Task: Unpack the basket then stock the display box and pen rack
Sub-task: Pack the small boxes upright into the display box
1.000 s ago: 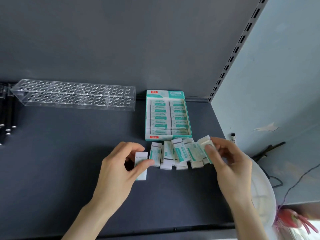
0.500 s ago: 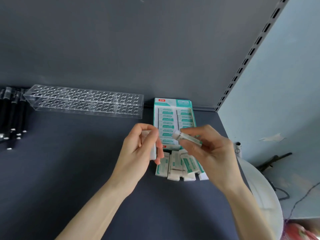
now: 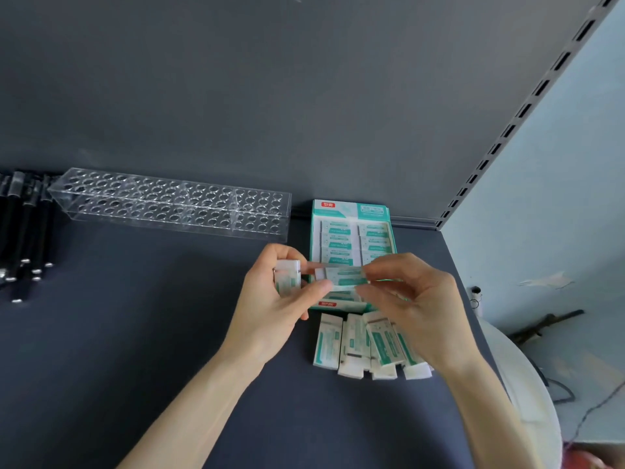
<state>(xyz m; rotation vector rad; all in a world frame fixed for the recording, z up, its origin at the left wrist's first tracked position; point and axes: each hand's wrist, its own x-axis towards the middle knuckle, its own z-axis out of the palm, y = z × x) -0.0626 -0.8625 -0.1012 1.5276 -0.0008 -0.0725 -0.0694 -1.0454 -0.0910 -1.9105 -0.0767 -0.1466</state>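
Note:
My left hand (image 3: pixel 274 309) grips a white and green eraser (image 3: pixel 287 277) between fingers and palm. Its thumb also touches one end of a second eraser (image 3: pixel 343 277), which my right hand (image 3: pixel 414 299) pinches at the other end. Both hands hover above the near end of the green display box (image 3: pixel 351 211), which is packed with erasers in two columns. Several loose erasers (image 3: pixel 355 343) lie in a row on the shelf just in front of the box, partly under my right hand. The clear pen rack (image 3: pixel 169 204) stands at the back left, its holes showing no pens.
Black pens (image 3: pixel 23 231) lie on the dark shelf at the far left. A white round basket (image 3: pixel 521 384) sits past the shelf's right edge. A slotted upright rail (image 3: pixel 527 106) and a pale wall bound the right side.
Both hands lifted off the shelf, each with an eraser, and came together above the box's near end. The right hand now holds its eraser level, touching the left thumb.

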